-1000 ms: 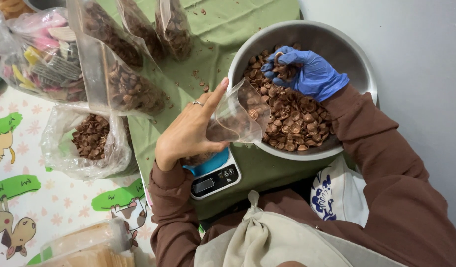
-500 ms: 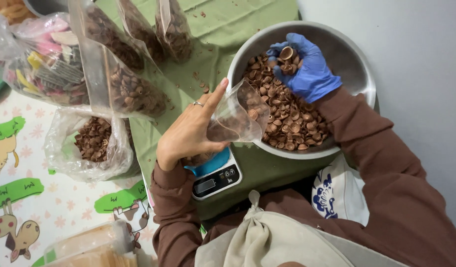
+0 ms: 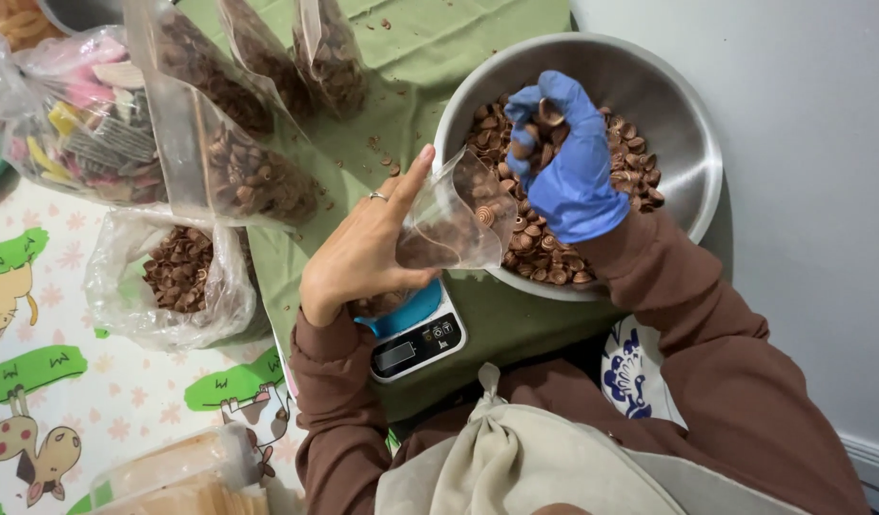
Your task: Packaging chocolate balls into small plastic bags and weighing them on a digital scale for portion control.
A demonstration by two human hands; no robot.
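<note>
Gloved hand had lifted a fistful of brown pieces above the bowl.

Half a second before, the right hand (image 3: 565,164) in its blue glove lay lower among the brown spiral pieces (image 3: 563,253); it had since risen, fingers (image 3: 527,113) curled shut around a small clutch of them, over the steel bowl (image 3: 683,143). The bare left hand (image 3: 363,257) kept its place, fingers narrowly pinching the clear bag (image 3: 454,219), which stood partly filled on the kitchen scale (image 3: 416,339), just beside the bowl's rim; how much it held was hard to judge through the plastic. Filled bags (image 3: 239,162) lay on the green cloth (image 3: 430,48).
</note>
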